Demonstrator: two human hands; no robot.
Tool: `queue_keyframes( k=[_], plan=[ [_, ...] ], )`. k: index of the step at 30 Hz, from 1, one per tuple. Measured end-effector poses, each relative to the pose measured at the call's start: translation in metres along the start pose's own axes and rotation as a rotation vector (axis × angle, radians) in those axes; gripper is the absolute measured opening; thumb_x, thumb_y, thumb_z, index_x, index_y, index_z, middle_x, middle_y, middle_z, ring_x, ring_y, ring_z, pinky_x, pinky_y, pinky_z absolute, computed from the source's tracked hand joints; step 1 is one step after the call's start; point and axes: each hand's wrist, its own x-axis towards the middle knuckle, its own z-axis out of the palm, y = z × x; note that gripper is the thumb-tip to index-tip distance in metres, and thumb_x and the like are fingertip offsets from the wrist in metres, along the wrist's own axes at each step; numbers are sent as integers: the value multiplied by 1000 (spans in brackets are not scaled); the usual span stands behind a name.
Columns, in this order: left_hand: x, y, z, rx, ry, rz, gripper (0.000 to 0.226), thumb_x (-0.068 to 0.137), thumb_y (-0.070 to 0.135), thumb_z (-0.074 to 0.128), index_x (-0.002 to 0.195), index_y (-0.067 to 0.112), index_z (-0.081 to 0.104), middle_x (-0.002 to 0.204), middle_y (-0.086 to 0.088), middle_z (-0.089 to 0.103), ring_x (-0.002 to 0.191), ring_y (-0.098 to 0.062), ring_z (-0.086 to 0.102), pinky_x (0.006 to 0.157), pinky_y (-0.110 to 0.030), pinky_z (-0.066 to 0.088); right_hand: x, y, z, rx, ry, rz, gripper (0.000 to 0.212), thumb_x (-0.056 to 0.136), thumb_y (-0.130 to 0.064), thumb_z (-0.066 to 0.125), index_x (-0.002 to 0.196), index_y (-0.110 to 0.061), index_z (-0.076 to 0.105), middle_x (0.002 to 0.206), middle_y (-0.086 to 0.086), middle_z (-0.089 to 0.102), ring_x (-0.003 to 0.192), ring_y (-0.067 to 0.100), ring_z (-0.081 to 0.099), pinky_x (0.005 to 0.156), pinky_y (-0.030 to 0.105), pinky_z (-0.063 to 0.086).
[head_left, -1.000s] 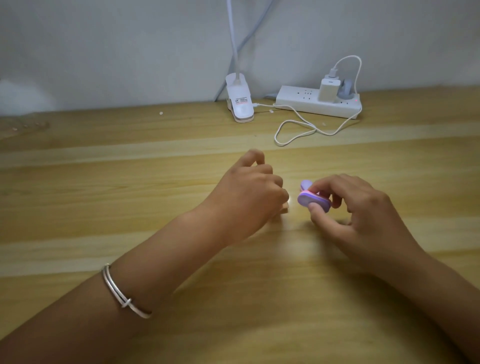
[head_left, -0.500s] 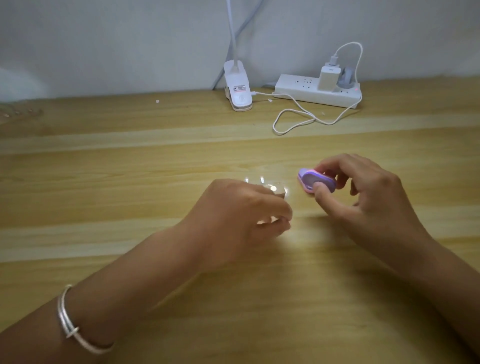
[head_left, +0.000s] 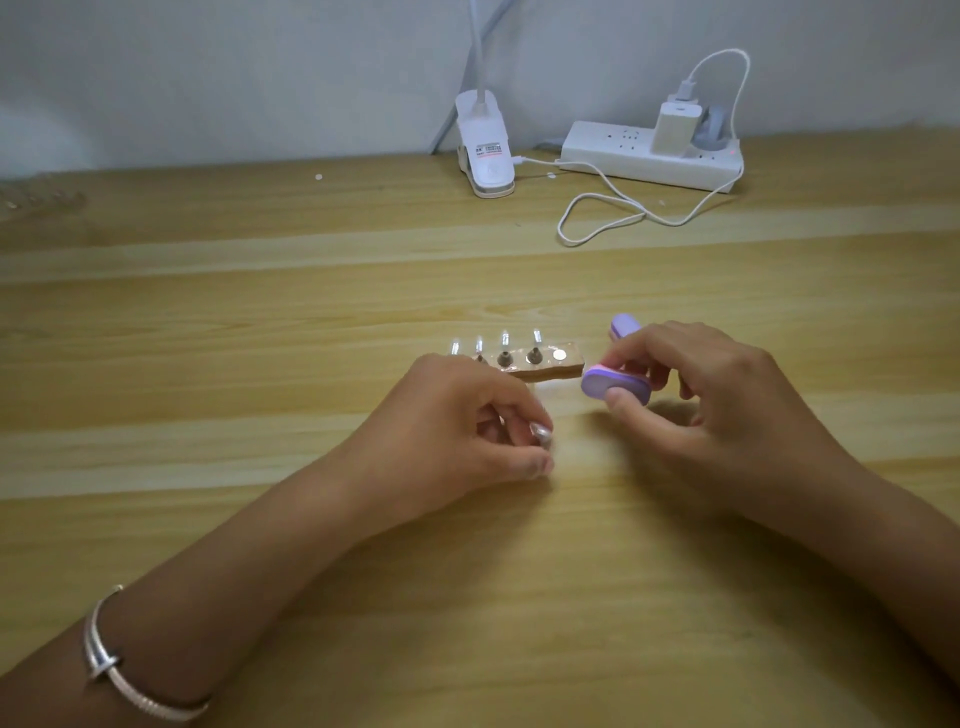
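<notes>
Purple grinder (head_left: 613, 385), near the middle of the table (head_left: 311, 291), is gripped in the right hand (head_left: 717, 415). The left hand (head_left: 457, 436), just beside it, pinches what looks like a small silvery bit (head_left: 541, 432). Other bits stand in the holder (head_left: 550, 368) behind. Fitting the bit seems not yet done.

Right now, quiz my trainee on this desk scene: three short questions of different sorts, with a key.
1. Fill in the colour: the right hand grips a small ___ device.
2. Where is the bit holder? A) on the table, just beyond the left hand; B) in the right hand; C) on the floor.
3. True or false: the left hand, pinching a small silvery piece, has a bracelet on its wrist.

Key: 1 purple; 2 A; 3 true.
</notes>
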Motion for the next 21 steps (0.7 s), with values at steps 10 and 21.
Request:
queue_keyframes(
  k=[10,21],
  plan=[
    [-2,-8,-2,-142,49,77,12,74,5,83,85,11,80,79,-3,69,62,-22,57,53,-26,46,-1,-4,2,-35,-44,2,11,85,-27,61,95,-24,65,84,-10,60,83,18,53,73,35,42],
    [-1,-6,1,-173,60,101,8,73,-3,82,74,1,75,78,-8,65,64,-29,56,52,-21,43,-3,-10,7,-32,-93,25,19,84,-27,60,98,-18,68,87,-4,63,85,18,53,77,33,42]
  ],
)
